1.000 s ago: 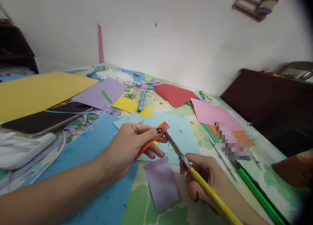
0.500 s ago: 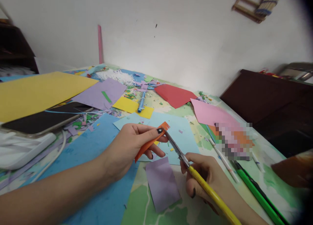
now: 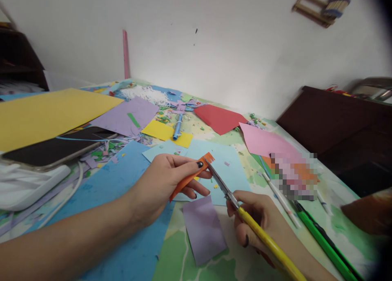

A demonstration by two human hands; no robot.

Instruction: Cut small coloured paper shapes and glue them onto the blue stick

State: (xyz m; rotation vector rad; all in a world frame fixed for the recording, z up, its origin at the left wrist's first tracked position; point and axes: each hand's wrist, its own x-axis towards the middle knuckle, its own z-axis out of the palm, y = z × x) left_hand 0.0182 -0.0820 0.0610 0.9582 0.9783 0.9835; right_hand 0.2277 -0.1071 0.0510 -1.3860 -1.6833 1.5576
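Between the thumb and fingers of my left hand (image 3: 171, 173) is a folded strip of orange paper (image 3: 186, 180), with short fringe cuts at its upper right end. My right hand (image 3: 257, 215) grips a pair of scissors (image 3: 225, 188) with silver blades and a yellow handle, seen nearly edge-on. The blade tips touch the fringed end of the strip, close to my left thumb. Beneath both hands lies a light blue sheet (image 3: 228, 152) with small paper scraps on it. A purple paper rectangle (image 3: 204, 231) rests on the table just below the strip.
At the left are a phone (image 3: 58, 146), a white plastic object (image 3: 33, 187) with a cable, and a large yellow sheet (image 3: 52, 113). Red (image 3: 219, 118) and pink (image 3: 266, 140) papers lie farther back. A green cutter (image 3: 324, 238) and a white pen-like stick (image 3: 281, 201) sit at right.
The fringe cuts at the strip's end look more spread, and the scissors have shifted very slightly. My left fingers below the strip have moved a little to the right.
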